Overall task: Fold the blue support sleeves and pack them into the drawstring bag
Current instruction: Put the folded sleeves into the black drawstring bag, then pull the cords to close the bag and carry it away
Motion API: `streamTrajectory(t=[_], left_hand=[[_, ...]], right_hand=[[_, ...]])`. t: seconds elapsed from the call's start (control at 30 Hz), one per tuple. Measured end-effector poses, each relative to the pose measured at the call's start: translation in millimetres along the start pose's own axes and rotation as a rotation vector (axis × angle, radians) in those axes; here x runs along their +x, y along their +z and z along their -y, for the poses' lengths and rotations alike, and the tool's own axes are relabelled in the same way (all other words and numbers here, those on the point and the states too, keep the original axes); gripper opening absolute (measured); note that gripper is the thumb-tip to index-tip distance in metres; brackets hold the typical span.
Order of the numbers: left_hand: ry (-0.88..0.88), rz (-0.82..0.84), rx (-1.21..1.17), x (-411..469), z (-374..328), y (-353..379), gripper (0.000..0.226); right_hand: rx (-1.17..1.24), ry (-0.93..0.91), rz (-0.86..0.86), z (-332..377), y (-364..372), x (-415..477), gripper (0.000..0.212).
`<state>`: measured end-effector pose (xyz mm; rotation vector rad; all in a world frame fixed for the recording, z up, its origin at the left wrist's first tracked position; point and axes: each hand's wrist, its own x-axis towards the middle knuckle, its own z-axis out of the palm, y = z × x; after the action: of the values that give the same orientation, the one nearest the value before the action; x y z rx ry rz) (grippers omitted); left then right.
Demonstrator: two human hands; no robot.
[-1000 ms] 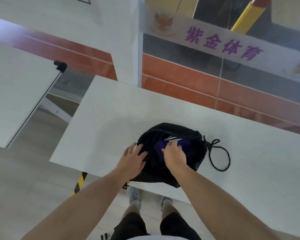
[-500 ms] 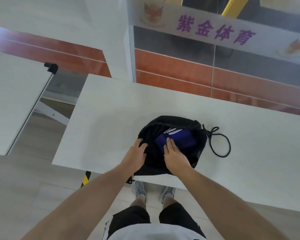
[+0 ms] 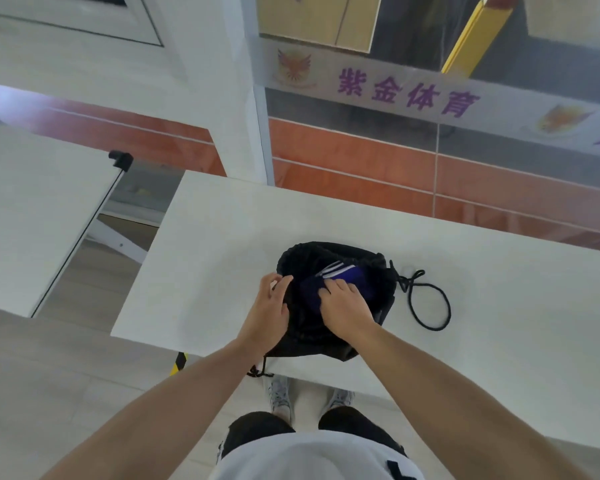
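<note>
Both hands work at the mouth of a black drawstring bag (image 3: 329, 327), and from there the scene runs down in size. Biggest is the white table (image 3: 482, 306), which fills the right and middle of the view, its near edge just above the person's grey shoes (image 3: 280, 393). A second white table (image 3: 32, 209) stands well apart to the left, with bare floor between the two. Behind them runs a wall with an orange band and a frosted strip (image 3: 406, 95) printed with purple characters. The bag lies on the near part of the main table, its bottom hanging slightly over the front edge and its mouth spread wide toward the wall. Inside the opening lie the blue support sleeves (image 3: 355, 284), folded, with white stripes showing at their far end; they sit in the right half of the mouth. The left hand (image 3: 269, 313) grips the left rim of the bag, thumb and fingers pinched on the black cloth, holding it open. The right hand (image 3: 343, 308) rests palm down on the blue sleeves, fingers bent and pressing on the fabric; whether it pinches the cloth or only pushes on it cannot be told. A black cord (image 3: 430, 303) runs out from the bag's right side and lies in a loop on the table, with a knot near the rim. A short cord end (image 3: 257, 370) dangles below the table's front edge.
</note>
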<state>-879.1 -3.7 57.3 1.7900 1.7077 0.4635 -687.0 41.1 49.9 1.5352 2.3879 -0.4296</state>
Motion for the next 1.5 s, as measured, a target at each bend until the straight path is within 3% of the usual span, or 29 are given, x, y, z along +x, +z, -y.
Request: streamTrajectory(t=[0.1, 0.17, 0.3, 0.47, 0.63, 0.8, 0.9, 1.1, 1.2, 1.33, 1.5], left_hand=[[-0.317, -0.022, -0.161, 2, -11, -2, 0.063], [-0.478, -0.030, -0.239, 3, -12, 3, 0.054], [-0.626, -0.012, -0.239, -1, -12, 14, 0.022], [-0.710, 0.043, -0.124, -5, -6, 23, 0.015], [-0.650, 0.013, -0.132, -12, -10, 23, 0.013], [-0.604, -0.055, -0.194, -3, -23, -1, 0.014], [-0.545, -0.042, -0.111, 10, -19, -25, 0.014], [-0.233, 0.117, 0.244, 30, -2, -73, 0.024], [-0.097, 0.147, 0.291, 38, 16, -83, 0.030], [0.042, 0.178, 0.454, 51, 23, -90, 0.027], [0.029, 0.084, 0.598, 59, 35, -99, 0.025]], right_hand=[[0.078, 0.094, -0.131, -37, -29, -1, 0.042], [0.136, 0.174, -0.154, -64, -42, 2, 0.048], [0.110, 0.191, 0.003, -103, -40, 11, 0.056], [-0.002, 0.168, 0.016, -122, -25, 17, 0.034], [0.063, 0.140, -0.071, -136, -44, 5, 0.030], [0.274, 0.229, -0.017, -167, -64, -9, 0.028], [0.450, 0.277, 0.001, -176, -76, -18, 0.028], [0.631, 0.360, 0.038, -199, -94, -42, 0.025], [0.654, 0.386, 0.045, -206, -100, -54, 0.032], [0.535, 0.344, 0.103, -212, -100, -62, 0.023], [0.498, 0.488, -0.006, -223, -90, -79, 0.028]])
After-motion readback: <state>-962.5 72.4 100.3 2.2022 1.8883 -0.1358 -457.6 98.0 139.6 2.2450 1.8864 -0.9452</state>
